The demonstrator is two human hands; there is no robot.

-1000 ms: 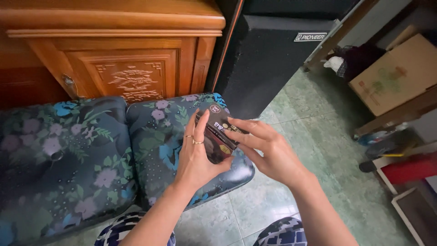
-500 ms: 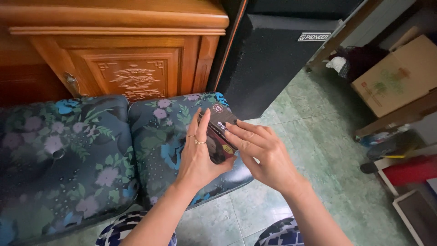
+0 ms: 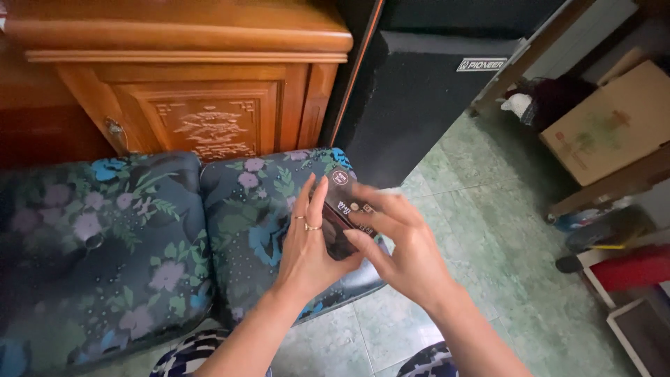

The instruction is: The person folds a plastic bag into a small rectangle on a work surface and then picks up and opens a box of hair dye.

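Knees: patterned fabric (image 3: 199, 356) at the bottom edge of the frame, left and right of centre.
Left hand (image 3: 310, 244): centre of the frame, rings on two fingers, fingers closed around the back of a small dark packet (image 3: 342, 220).
Right hand (image 3: 405, 248): just right of centre, fingertips (image 3: 363, 209) pressed on the packet's front, so it is gripped between both hands.
Dark packet: held upright above the right cushion's edge, a round pale label near its top.
Floral cushions (image 3: 105, 244): two dark blue seats side by side, lower left.
Floor (image 3: 488, 258): green tiles, lower right.
Wooden cabinet (image 3: 195, 91): carved door, upper left.
Black speaker (image 3: 419, 98): upper centre, beside the cabinet.
Cardboard box (image 3: 607, 126): upper right, tilted.
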